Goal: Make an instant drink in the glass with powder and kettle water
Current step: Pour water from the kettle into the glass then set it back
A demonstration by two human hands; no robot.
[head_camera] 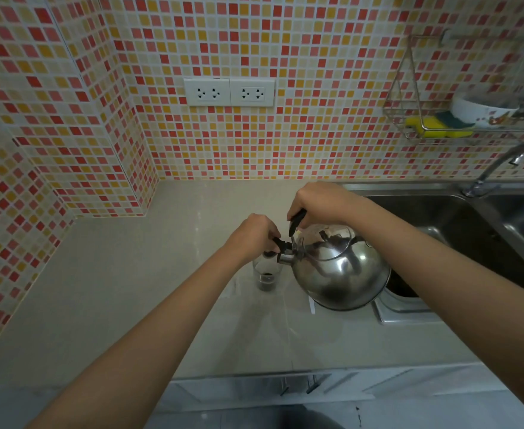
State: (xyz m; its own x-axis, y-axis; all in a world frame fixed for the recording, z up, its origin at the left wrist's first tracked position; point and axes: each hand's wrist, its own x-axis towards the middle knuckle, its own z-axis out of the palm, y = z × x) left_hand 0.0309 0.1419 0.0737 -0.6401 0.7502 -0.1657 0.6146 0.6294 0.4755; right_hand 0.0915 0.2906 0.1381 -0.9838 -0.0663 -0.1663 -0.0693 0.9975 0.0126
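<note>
A shiny steel kettle (339,267) hangs tilted to the left above the counter, its spout just over a clear glass (266,274). Dark powder or liquid lies in the glass's bottom. My right hand (319,204) grips the kettle's black handle from above. With its fingertips my left hand (256,235) pinches the black spout cap lever at the kettle's spout, right above the glass rim. The top of the glass is partly hidden by my left hand.
The beige counter (161,289) runs left to the tiled wall. A steel sink (459,230) with a faucet (496,170) lies right behind the kettle. A wire rack (425,125) on the wall holds a yellow sponge and a bowl. Two double sockets (229,91) sit on the back wall.
</note>
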